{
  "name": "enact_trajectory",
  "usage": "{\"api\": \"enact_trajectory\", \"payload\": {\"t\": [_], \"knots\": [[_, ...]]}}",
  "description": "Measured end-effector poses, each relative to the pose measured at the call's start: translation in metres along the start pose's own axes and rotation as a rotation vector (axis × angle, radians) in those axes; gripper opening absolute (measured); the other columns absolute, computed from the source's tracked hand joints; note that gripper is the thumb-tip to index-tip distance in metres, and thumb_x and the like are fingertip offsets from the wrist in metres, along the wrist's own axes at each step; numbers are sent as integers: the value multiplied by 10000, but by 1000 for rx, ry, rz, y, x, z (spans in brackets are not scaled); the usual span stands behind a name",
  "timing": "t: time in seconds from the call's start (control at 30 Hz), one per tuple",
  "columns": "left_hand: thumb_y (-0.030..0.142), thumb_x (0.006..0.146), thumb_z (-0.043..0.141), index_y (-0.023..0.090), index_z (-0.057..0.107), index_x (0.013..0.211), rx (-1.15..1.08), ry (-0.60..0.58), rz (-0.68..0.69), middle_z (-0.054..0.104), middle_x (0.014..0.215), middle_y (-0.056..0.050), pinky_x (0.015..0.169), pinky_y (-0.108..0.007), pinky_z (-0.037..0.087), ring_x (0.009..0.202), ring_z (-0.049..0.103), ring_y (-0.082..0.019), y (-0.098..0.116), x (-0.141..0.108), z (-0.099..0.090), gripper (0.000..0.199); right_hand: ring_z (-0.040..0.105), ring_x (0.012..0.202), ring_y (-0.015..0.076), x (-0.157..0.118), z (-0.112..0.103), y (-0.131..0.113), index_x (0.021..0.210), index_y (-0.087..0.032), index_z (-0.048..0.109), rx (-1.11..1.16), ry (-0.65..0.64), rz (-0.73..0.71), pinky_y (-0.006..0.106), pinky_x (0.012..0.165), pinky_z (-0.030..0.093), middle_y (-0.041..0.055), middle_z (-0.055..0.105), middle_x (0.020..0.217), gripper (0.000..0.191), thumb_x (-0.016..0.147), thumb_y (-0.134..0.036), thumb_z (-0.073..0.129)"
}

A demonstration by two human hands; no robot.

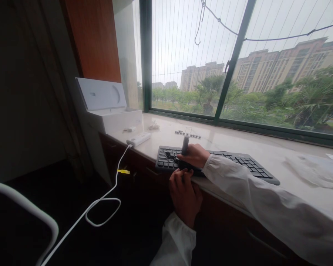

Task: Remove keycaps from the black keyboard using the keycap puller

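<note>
A black keyboard [255, 170] lies along the front edge of the white sill, with several keycaps off near its left end. My right hand [195, 156] is closed around a keyboard brush [185, 145], held upright over the keys. A thin wire keycap-puller loop sticks up from its top; its lower end is hidden by my fingers. Below it, my left hand [185, 194] has its fingers curled over the keyboard's near edge, holding it. Several loose dark keycaps [187, 134] sit in rows behind the keyboard.
To the left stand an open white box [115, 120] and a white power bank [138, 139] with a white cable [100, 199] hanging off the sill. A yellow tag [124, 171] is on the cable. Clear plastic wrapping [313, 170] lies right. Windows [183, 55] rise behind.
</note>
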State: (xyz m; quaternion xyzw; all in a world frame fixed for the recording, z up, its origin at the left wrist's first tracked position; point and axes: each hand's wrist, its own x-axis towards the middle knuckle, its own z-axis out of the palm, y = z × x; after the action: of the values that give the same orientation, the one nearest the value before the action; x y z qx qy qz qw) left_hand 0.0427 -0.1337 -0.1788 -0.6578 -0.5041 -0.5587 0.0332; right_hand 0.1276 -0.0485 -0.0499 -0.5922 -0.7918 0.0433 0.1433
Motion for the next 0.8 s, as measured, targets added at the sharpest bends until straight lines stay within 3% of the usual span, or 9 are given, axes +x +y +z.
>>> {"api": "enact_trajectory", "payload": {"t": [0.6,0.8], "knots": [[78,793,529,183,585,1071,40,-4,7,532,1102,-94,1015,-466,404,1175,453,-279,0,1,-1,302,393,531,97,-4,0,-8,604,-161,609,-39,-3,-3,246,516,265,-3,506,545,316,824,-375,534],[79,790,540,186,583,1055,44,-15,1,531,1104,-88,1020,-463,398,1174,446,-273,0,1,-2,289,420,532,103,-7,1,-9,656,-173,645,-53,17,-18,241,525,282,2,548,573,248,816,-337,551]]}}
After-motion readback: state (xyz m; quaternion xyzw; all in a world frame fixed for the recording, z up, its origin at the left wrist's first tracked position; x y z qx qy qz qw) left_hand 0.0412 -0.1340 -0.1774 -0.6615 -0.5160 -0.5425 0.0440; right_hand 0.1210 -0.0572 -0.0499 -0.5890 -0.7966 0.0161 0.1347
